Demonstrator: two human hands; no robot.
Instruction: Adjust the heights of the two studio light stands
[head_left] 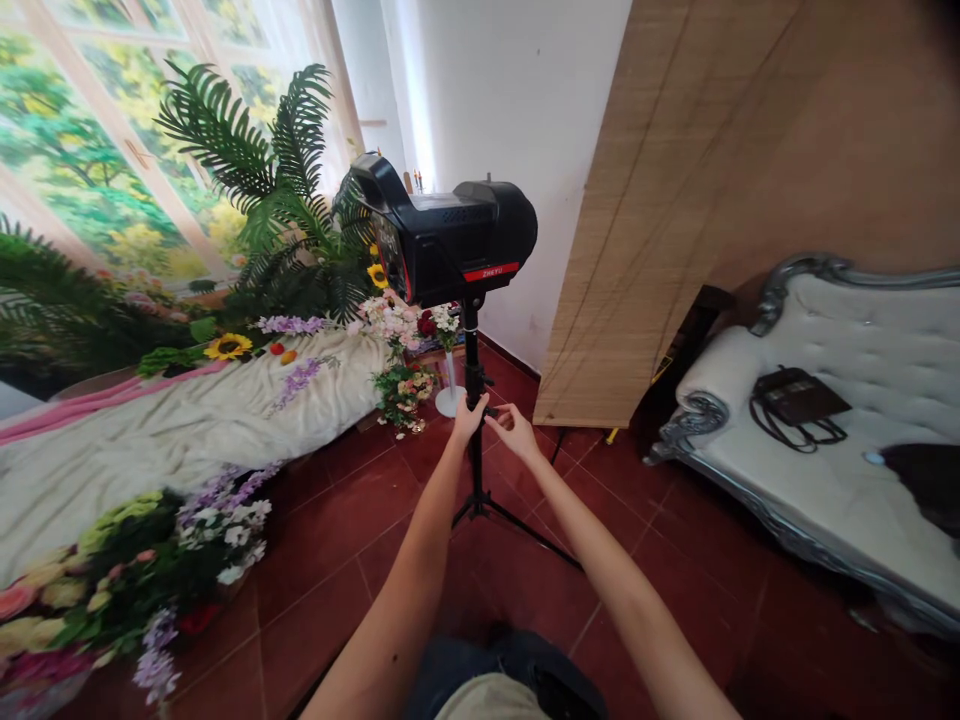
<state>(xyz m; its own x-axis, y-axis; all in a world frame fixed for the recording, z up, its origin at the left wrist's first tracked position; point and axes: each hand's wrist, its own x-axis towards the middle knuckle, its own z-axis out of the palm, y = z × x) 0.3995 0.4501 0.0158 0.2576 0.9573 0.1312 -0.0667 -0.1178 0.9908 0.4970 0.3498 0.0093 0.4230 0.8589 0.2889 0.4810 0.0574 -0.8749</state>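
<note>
A black studio light [465, 240] with a red stripe sits on top of a black light stand [477, 470], whose legs are spread on the red tiled floor. My left hand [471, 418] is wrapped round the stand's upright pole, below the lamp. Just right of the pole, my right hand [513, 430] pinches a small dark knob [491, 411] on the stand, its fingers closed. Another knob or lever shows slightly above my hands on the pole.
On the left, artificial flowers [225, 525] border a draped cream cloth [330, 380], with palm fronds [277, 180] behind. A bamboo blind [615, 260] hangs right of the stand. A white tufted sofa [862, 320] with a dark bag [799, 395] is at the right.
</note>
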